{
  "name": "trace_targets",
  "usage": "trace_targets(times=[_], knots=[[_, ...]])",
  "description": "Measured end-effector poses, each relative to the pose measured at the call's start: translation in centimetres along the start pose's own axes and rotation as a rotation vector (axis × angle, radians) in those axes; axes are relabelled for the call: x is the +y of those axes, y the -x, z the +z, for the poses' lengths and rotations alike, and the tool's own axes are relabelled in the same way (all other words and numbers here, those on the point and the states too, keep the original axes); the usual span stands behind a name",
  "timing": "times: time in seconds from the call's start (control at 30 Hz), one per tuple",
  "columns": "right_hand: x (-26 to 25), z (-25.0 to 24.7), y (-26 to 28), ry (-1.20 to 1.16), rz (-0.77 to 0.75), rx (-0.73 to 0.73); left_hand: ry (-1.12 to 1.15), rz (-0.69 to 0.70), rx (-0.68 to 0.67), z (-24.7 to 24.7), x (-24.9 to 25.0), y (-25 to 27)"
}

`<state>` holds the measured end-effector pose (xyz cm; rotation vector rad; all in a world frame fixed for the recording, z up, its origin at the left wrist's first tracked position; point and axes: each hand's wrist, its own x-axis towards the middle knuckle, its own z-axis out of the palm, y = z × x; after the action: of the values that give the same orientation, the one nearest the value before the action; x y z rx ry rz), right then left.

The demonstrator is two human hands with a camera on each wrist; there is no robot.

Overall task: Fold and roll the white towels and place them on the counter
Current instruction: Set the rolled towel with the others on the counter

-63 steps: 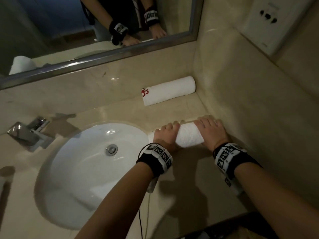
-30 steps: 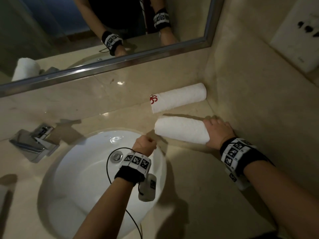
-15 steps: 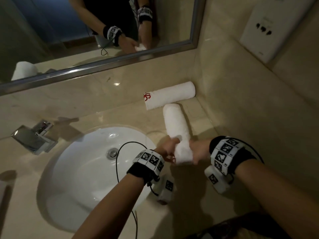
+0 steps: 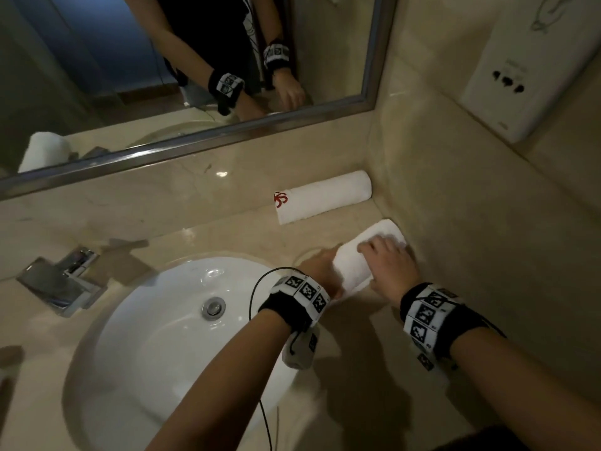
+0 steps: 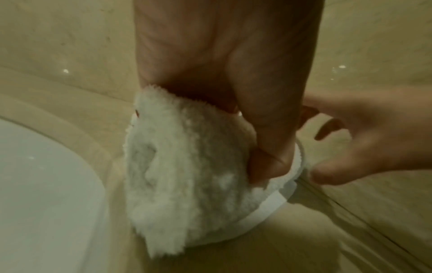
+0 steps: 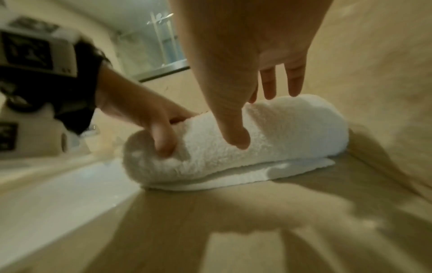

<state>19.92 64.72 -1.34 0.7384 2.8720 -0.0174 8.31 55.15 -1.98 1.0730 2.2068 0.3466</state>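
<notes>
The left hand (image 4: 320,268) grips the rolled towel's (image 4: 367,252) near end; the right hand (image 4: 388,265) lies flat on top with straight fingers. Its far end touches the side wall (image 4: 455,222) on the worktop (image 4: 357,369).

Dim beige marble walls (image 4: 471,203), framed mirror (image 4: 208,138), white sink (image 4: 156,320)
</notes>
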Motion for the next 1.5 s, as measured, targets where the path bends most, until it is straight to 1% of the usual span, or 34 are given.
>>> trace_targets(times=[0.07,0.13,0.27,0.37,0.57,0.67,0.7,0.77,0.8,0.83,0.87,0.9,0.97,1.0,1.07,1.1,1.13,1.2,1.23,1.27,1.3,1.33,1.37,1.43,1.5], knots=[[-0.1,0.2,-1.2,0.099,-0.039,-0.052,-0.134,0.017,0.055,0.2,-0.3,-0.4],[0.1,0.5,-2.2,0.173,-0.026,-0.137,-0.194,0.028,0.090,0.3,-0.6,-0.9],[0.4,1.4,-4.3,0.234,0.001,-0.223,-0.278,-0.001,0.061,0.3,-1.4,-3.1],[0.7,1.7,-5.7,0.236,0.014,-0.196,-0.320,-0.009,0.070,-0.2,-1.5,-4.5],[0.9,2.0,-8.1,0.240,0.000,-0.166,-0.430,0.023,0.098,-1.7,-1.6,-6.6],[1.4,1.7,-9.5,0.255,-0.032,-0.168,-0.443,0.023,0.189,-1.6,-2.2,-7.8],[1.6,1.6,-10.0,0.258,-0.051,-0.143,-0.456,0.018,0.224,-1.4,-2.4,-8.3],[1.8,1.1,-11.2,0.280,-0.105,0.010,-0.486,0.030,0.270,-1.4,-2.6,-8.7],[1.9,0.9,-11.6,0.290,-0.121,0.060,-0.506,0.047,0.287,-1.2,-2.7,-8.7],[2.0,1.1,-12.0,0.298,-0.137,0.109,-0.532,0.066,0.320,-1.0,-2.9,-8.8],[2.0,1.1,-12.3,0.305,-0.144,0.147,-0.555,0.090,0.383,-0.8,-3.1,-8.8],[1.9,1.1,-12.7,0.295,-0.140,0.143,-0.553,0.115,0.449,-0.8,-3.4,-8.6],[1.8,0.7,-13.2,0.325,-0.146,0.184,-0.543,0.166,0.534,-0.6,-4.2,-8.5],[1.8,0.9,-13.4,0.348,-0.134,0.208,-0.531,0.217,0.578,-0.3,-4.8,-8.5],[1.7,1.1,-13.4,0.323,-0.113,0.236,-0.432,0.285,0.665,-0.1,-5.8,-7.9],[1.7,1.4,-13.2,0.313,-0.112,0.225,-0.333,0.269,0.703,0.0,-6.4,-7.6],[1.7,1.7,-13.0,0.307,-0.124,0.213,-0.198,0.211,0.741,-0.1,-6.8,-7.1],[1.9,2.3,-12.6,0.231,-0.128,0.111,0.089,0.039,0.748,0.0,-7.8,-6.6],[1.6,2.0,-12.3,0.201,-0.100,0.063,0.268,-0.050,0.712,0.0,-8.0,-6.4],[1.4,1.6,-12.0,0.219,-0.086,0.065,0.494,-0.139,0.612,-0.1,-7.9,-6.2],[1.3,1.2,-11.7,0.243,-0.063,0.066,0.719,-0.192,0.514,-0.3,-7.6,-6.1],[1.2,0.9,-11.6,0.232,-0.041,0.056,0.867,-0.220,0.437,-0.3,-7.3,-6.3],[1.2,0.6,-11.4,0.173,-0.035,0.024,0.928,-0.239,0.408,-0.5,-6.9,-6.3],[1.7,0.3,-11.1,0.094,-0.079,-0.048,0.996,-0.255,0.435,-0.8,-6.4,-6.6],[2.0,-0.5,-11.0,0.104,-0.093,-0.072,1.084,-0.268,0.444,-1.1,-6.2,-6.8]])
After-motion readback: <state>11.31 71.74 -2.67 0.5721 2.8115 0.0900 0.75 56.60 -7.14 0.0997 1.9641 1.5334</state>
